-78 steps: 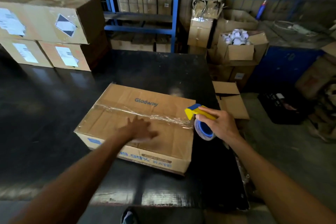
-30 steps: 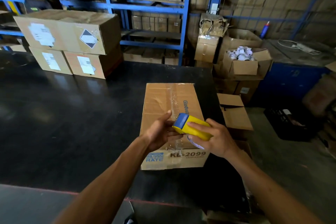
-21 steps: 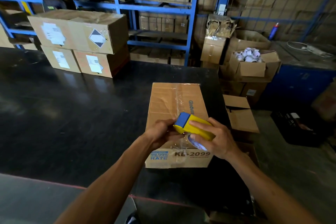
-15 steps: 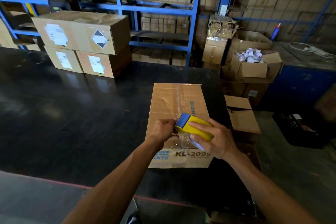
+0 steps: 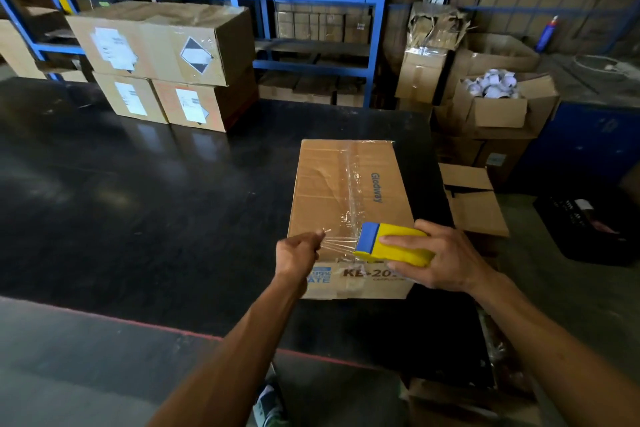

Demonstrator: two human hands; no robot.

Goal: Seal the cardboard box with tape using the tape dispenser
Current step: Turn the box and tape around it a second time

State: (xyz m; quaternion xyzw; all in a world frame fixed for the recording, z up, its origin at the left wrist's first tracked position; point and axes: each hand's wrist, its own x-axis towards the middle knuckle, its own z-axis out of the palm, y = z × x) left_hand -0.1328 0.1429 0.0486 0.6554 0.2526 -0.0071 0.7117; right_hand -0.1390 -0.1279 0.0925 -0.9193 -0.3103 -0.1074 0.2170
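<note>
Closed box lying lengthwise near the right edge of a dark desk, one short printed end facing the camera, a strip of clear tape already running along its top seam beside the word "Glodway". Yellow-and-blue dispenser held just above the box's near end, blue mouth pointing left. Right hand curled round the dispenser's yellow body, thumb on the near side, fingers over the top. Left hand over the box's near left corner, thumb and fingers pinching the free end of the tape, drawn out taut and wrinkled between that hand and the dispenser's mouth. Stretched length apparently clear of the cardboard, though contact hard to judge. Both forearms bare, reaching in from the bottom edge. Stack of three labelled cartons at the desk's far left, well apart from the box. Blue racking behind, loaded with more cartons. Open carton of white rolls on the floor to the right, flattened cardboard just beside the desk
</note>
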